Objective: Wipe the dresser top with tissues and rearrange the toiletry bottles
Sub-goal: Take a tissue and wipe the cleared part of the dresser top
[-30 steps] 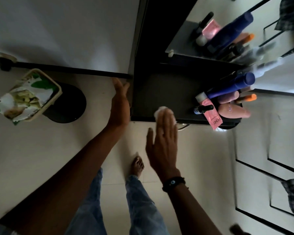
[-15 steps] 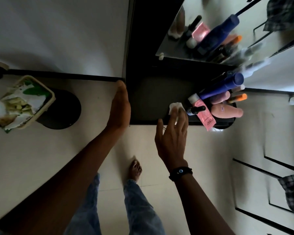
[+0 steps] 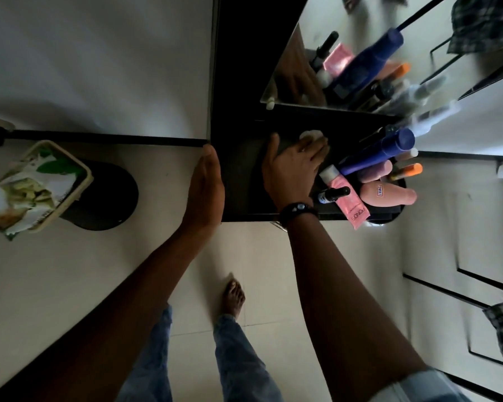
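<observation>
My right hand (image 3: 295,166) lies flat on the dark dresser top (image 3: 241,175) and presses a white tissue (image 3: 310,134) under its fingertips, near the back by the mirror. Only the tissue's far edge shows. My left hand (image 3: 205,190) rests with straight fingers against the dresser's left side edge. Toiletry bottles crowd the right end: a tall blue bottle (image 3: 381,152), a pink tube (image 3: 347,198), a small dark dropper bottle (image 3: 333,194), a peach bottle (image 3: 388,194) and an orange-capped one (image 3: 408,171).
A mirror (image 3: 360,53) stands behind the dresser top and reflects the bottles. On the floor at left a lined waste bin (image 3: 32,187) stands by a dark round base (image 3: 108,195). My bare foot (image 3: 233,297) is on the tiled floor below the dresser.
My right hand has slid with the tissue from the dresser's front edge toward the back, close to the mirror. My left hand has stayed at the left edge.
</observation>
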`<state>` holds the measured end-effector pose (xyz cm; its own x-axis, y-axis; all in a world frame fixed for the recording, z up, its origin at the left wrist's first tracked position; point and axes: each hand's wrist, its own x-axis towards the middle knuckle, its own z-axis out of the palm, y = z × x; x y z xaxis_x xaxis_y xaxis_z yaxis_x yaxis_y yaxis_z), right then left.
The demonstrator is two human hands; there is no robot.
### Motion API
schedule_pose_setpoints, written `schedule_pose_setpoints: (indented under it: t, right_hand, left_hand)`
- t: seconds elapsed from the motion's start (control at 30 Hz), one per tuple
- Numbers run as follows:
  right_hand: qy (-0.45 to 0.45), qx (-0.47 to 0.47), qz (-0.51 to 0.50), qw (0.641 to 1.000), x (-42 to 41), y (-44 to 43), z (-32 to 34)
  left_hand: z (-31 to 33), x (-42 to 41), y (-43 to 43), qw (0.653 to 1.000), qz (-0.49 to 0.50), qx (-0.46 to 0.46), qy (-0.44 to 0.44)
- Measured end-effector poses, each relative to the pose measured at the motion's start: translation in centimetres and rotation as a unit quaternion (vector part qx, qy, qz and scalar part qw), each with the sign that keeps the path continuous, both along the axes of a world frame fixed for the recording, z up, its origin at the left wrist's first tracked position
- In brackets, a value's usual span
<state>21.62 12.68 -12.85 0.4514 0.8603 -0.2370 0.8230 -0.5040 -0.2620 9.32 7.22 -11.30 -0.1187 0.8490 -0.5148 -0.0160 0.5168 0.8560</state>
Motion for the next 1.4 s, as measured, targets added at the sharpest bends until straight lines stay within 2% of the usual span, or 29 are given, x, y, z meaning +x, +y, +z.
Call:
schedule_pose_setpoints:
  t: [0.07,0.1,0.2,0.27,0.33,0.4,0.47,0.57,0.63,0.7,0.77,0.83,0.93,1.0,1.1,1.2,1.3,1.4]
  right_hand:
    - [0.007,0.0,-0.049,0.999,0.2,1.3,0.2]
    - [0.0,-0.001,-0.038,0.999,-0.1,1.2,0.3]
    - [0.005,0.023,0.096,0.995,-1.7,-1.2,0.1]
    - [-0.006,0.032,0.125,0.992,-1.7,-3.4,-0.5]
    - [-0.046,0.03,0.049,0.997,-0.3,-3.0,-0.7]
    - [-0.047,0.027,-0.024,0.998,0.2,-1.1,-0.8]
    - [-0.041,0.034,-0.027,0.998,0.3,1.1,-0.4]
    - [-0.04,0.05,0.033,0.997,-1.3,1.4,-0.2]
    - [-0.008,0.07,0.114,0.991,-2.7,-0.6,-0.3]
    - [0.05,0.093,0.233,0.967,-4.2,-3.8,-0.2]
    - [0.06,0.104,0.314,0.942,-4.9,-6.7,-0.4]
    - [0.047,0.109,0.295,0.948,-3.6,-7.5,-0.7]
    - [0.015,0.11,0.175,0.978,-1.1,-5.5,-0.8]
    - [0.008,0.103,0.144,0.984,-0.1,-3.5,-0.6]
    - [0.057,0.127,0.219,0.966,-2.1,-1.6,-0.2]
    - [0.065,0.098,0.331,0.936,-5.4,-3.5,-0.7]
    - [0.074,0.086,0.336,0.935,-6.0,-8.5,-0.8]
    - [0.08,0.131,0.301,0.941,-3.2,-12.4,-0.5]
  left_hand:
    - [-0.1,-0.1,0.2,1.0,-0.006,0.002,0.002]
    - [-0.1,-0.2,0.4,1.0,-0.007,0.001,0.0]
    - [-0.1,-0.4,0.8,1.0,0.0,0.001,-0.004]
    - [-0.1,-0.5,0.9,1.0,0.001,-0.001,-0.001]
    - [-0.1,-0.4,1.0,1.0,-0.006,-0.003,-0.005]
    - [-0.3,-1.0,1.0,1.0,-0.007,-0.005,-0.008]
    - [-0.4,-1.0,1.2,1.0,-0.002,-0.004,-0.014]
    - [-0.6,-1.1,1.2,1.0,0.0,-0.003,-0.014]
    - [-0.6,-1.2,1.1,1.0,-0.002,0.007,-0.025]
    - [-0.7,-1.2,1.1,0.999,-0.004,0.019,-0.04]
    - [-0.8,-1.4,1.1,0.999,-0.013,0.015,-0.041]
    - [-0.6,-1.4,1.2,0.999,-0.01,0.012,-0.038]
    - [-1.2,-1.8,1.2,0.999,0.009,0.013,-0.038]
    - [-1.4,-1.7,0.8,0.999,0.009,0.007,-0.037]
    - [-1.4,-1.4,0.1,0.999,-0.004,0.012,-0.048]
    - [-1.3,-1.2,-0.4,0.998,0.004,0.03,-0.05]
    - [-1.6,-1.5,-0.6,0.997,0.023,0.023,-0.071]
    - [-1.3,-1.7,-0.7,0.997,0.023,0.012,-0.073]
